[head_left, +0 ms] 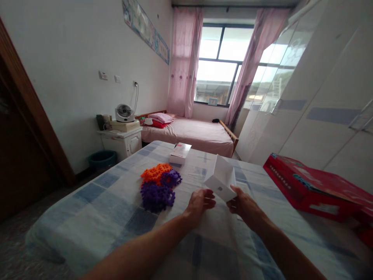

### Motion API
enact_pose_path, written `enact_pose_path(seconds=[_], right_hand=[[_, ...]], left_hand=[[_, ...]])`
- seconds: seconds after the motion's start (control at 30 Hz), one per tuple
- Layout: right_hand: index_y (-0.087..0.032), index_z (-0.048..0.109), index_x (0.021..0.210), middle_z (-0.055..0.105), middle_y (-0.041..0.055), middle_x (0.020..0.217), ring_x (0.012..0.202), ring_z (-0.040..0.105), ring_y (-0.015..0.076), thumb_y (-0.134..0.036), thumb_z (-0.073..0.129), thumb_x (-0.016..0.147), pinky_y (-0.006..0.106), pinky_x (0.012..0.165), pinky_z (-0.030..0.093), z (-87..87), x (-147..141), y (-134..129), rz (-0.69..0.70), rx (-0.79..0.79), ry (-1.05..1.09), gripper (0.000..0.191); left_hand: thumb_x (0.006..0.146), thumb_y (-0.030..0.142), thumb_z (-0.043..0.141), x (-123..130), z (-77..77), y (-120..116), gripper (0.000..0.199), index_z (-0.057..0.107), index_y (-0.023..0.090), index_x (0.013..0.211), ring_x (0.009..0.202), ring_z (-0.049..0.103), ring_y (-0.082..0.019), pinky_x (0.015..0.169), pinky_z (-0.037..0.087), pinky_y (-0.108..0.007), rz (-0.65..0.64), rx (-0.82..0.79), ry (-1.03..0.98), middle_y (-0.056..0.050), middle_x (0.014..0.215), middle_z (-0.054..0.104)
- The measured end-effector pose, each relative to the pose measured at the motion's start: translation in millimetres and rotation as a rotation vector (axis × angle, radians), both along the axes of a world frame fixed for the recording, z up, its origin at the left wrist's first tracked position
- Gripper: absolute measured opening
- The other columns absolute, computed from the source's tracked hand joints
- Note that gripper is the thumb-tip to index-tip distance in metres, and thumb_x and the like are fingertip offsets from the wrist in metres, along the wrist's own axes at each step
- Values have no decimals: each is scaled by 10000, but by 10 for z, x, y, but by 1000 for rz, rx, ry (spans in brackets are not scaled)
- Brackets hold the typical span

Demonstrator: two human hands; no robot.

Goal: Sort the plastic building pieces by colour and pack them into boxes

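Observation:
A small white open-topped box (222, 177) is tilted above the checked cloth, its hollow inside facing up. My right hand (239, 201) grips its lower right corner, thumb on the wall and fingers underneath. Close to the box's lower left edge is my left hand (201, 203), fingers apart and slightly bent; whether its fingertips touch the box I cannot tell. Left of my hands lie a heap of orange plastic pieces (155, 172) and a heap of purple plastic pieces (157, 197). Behind them rests a white box with pink print (180, 153).
A blue and white checked cloth (116, 202) covers the surface before me. A large red box (309, 190) stands at the right. Beyond are a pink-sheeted bed (195, 134), a white cabinet (128, 146) bearing a fan (124, 112), and a dark bin (101, 159).

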State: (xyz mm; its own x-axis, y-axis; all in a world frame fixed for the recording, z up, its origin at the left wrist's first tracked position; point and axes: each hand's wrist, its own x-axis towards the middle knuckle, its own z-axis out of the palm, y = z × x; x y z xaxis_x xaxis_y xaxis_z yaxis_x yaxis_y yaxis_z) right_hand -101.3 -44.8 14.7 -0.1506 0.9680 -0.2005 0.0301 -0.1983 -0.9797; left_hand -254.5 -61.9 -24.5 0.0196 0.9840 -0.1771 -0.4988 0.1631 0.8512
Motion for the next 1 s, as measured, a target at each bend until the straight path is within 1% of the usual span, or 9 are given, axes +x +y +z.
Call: enact_pose_path(seconds=[0.1,0.17,0.23,0.4,0.53,0.63,0.77,0.87,1.0], right_hand=[[-174,503,822,493,-40,581,471,476,72,-420,494,827,179,430,378,37,13,386,-10,0,-101,247],[-175,486,799,472,-48,547,455,463,67,-401,464,851,170,430,378,24,-56,633,1,21,-175,233],[-173,469,763,451,-50,521,434,444,63,-385,426,873,166,421,370,3,-184,859,15,26,-213,243],[-167,493,785,475,-40,540,430,457,60,-446,426,865,176,448,402,19,-602,1343,-3,63,-274,298],[-154,535,951,593,35,726,575,573,102,-463,366,883,240,571,473,61,-810,1541,-42,145,-406,359],[-126,546,1076,618,125,994,869,611,188,-400,445,852,316,763,468,58,-776,1474,-72,252,-562,368],[-108,468,1264,449,172,1329,1233,399,276,-348,534,791,386,1013,289,4,-382,1083,-103,385,-779,535],[-108,344,1368,373,169,1400,1287,317,317,-449,491,799,495,1027,237,-42,63,644,-111,427,-1150,679],[-57,248,1403,331,191,1424,1300,306,315,-570,416,798,526,993,282,-92,484,120,-54,258,-1452,810]], left_hand=[[746,184,435,34,-60,-105,172,603,145,740,525,529,-110,574,425,-245,-86,209,433,-12,655,576],[741,167,430,40,-81,-180,206,634,162,717,624,568,-138,646,434,-259,-142,445,812,-26,681,608],[738,158,447,46,-101,-232,225,671,182,753,732,596,-163,711,436,-264,-202,653,1058,-40,773,652],[750,144,449,67,-148,-229,269,694,205,843,762,624,-165,714,452,-245,-280,733,1229,-41,842,677],[748,151,464,61,-167,-188,266,693,218,867,776,626,-169,710,457,-244,-299,720,1270,-36,868,676],[765,174,462,43,-168,-179,264,689,228,890,792,623,-174,726,457,-250,-316,721,1262,-35,893,672],[761,171,464,31,-147,-191,265,687,234,888,772,615,-173,717,454,-253,-311,717,1236,-30,871,665],[752,147,459,33,-125,-199,268,686,224,871,765,610,-170,717,446,-251,-303,720,1214,-29,843,662],[755,155,459,37,-123,-191,251,684,217,847,760,605,-172,714,437,-254,-300,718,1194,-29,823,660]])
